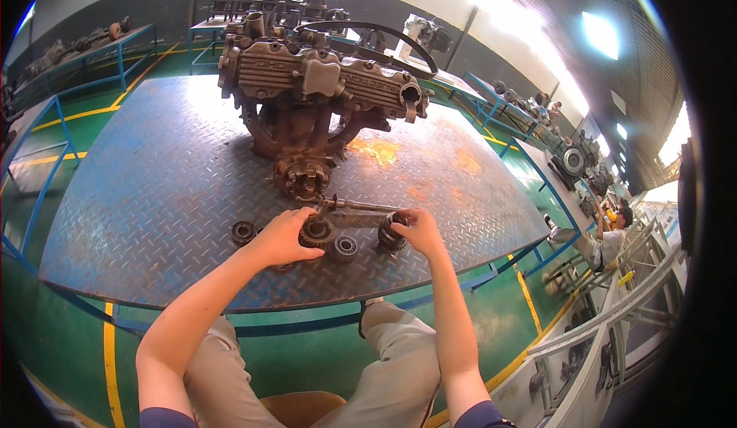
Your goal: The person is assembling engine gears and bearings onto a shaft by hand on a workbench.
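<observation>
While each hand grips one, dark toothed gears (316, 232), greasy, round

Rusty engine (315, 82) on steel table (153, 198) — green floor (46, 336)

Both bare forearms are extended forward from the lower edge. The left hand (285, 236) is cupped, fingers curled; the right hand (418, 230) is closed likewise.
</observation>
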`<state>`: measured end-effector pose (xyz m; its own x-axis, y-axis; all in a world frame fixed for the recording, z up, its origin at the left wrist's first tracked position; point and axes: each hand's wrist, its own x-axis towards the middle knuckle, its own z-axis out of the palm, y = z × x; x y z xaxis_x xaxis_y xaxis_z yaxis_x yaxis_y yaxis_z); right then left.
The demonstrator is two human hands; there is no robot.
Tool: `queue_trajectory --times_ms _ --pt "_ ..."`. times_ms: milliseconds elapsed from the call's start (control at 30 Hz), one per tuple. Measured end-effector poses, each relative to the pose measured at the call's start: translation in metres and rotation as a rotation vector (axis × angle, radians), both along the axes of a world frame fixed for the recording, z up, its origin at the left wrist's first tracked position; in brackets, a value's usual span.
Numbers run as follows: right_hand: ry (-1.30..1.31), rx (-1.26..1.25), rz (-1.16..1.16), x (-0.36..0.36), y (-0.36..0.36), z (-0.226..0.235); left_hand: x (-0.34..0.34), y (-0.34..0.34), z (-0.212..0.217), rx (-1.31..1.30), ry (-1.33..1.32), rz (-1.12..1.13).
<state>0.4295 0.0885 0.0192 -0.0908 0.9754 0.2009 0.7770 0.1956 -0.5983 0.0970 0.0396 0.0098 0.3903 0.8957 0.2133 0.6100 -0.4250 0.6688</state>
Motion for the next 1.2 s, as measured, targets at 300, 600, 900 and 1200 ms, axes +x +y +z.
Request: queue_trajectory --times_ms 300,600,900,1200 --pt "-0.078 -0.026 0.055 0.006 0.008 0.003 0.000 0.001 0.001 -0.043 -0.001 -0.003" --pt "0.109 0.037 0.062 0.014 0.001 -0.012 -0.003 0.002 -0.004 0.007 -0.013 -0.021" --pt "0.226 -0.133 -0.019 0.013 -0.002 -0.016 -0.003 0.002 -0.002 -0.005 -0.002 -0.012" --pt "0.134 -0.033 0.008 0.018 -0.013 -0.043 0.002 0.000 0.002 0.005 -0.060 -0.010"
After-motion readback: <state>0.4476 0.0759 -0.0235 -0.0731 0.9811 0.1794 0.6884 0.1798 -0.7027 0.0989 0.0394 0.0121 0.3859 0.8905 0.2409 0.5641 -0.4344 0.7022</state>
